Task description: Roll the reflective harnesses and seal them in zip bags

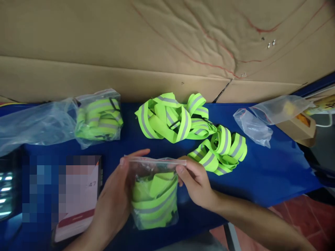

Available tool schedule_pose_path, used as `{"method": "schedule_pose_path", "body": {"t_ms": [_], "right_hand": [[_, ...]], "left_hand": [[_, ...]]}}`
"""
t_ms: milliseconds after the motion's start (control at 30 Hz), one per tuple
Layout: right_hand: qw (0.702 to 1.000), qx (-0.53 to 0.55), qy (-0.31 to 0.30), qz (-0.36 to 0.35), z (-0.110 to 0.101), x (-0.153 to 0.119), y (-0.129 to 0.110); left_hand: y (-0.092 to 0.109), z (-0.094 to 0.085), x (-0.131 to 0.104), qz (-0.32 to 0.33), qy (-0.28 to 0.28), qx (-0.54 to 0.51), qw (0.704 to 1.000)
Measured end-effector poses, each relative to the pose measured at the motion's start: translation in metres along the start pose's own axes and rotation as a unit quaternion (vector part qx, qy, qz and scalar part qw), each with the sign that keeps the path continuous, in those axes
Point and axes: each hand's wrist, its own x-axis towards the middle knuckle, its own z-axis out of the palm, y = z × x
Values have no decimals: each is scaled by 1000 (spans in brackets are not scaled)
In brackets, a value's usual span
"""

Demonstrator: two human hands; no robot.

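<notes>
A clear plastic bag (155, 205) with folded neon-yellow reflective straps inside hangs between my two hands. My left hand (115, 195) has its thumb at the bag's upper left corner and its index finger stretched along behind the top edge. My right hand (195, 179) pinches the upper right corner between thumb and fingers. Beyond the bag, loose yellow straps with grey stripes (170, 118) lie in a tangled heap on the blue table. A smaller bundle of straps (223, 150) lies just past my right hand.
Another filled bag (99, 118) lies at the back left beside clear plastic sheeting (39, 122). A tablet-like screen (78, 209) is at the front left. Clear plastic bags (253, 127) and a cardboard box (298, 129) are at the right. Brown cardboard (104, 42) stands behind the table (261, 181).
</notes>
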Motion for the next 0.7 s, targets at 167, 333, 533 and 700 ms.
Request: {"method": "schedule_pose_path", "body": {"t_ms": [167, 333, 533, 700], "right_hand": [[999, 41, 2, 26, -1, 2, -6], [1000, 14, 15, 17, -7, 5, -13], [995, 22, 90, -38, -29, 9, -16], [988, 15, 118, -100, -38, 21, -16]], "left_hand": [[0, -6, 0, 1, 12, 50, 999], [-1, -4, -3, 29, -37, 52, 998], [-14, 0, -12, 91, -216, 136, 963], [-11, -1, -13, 257, -134, 156, 944]]}}
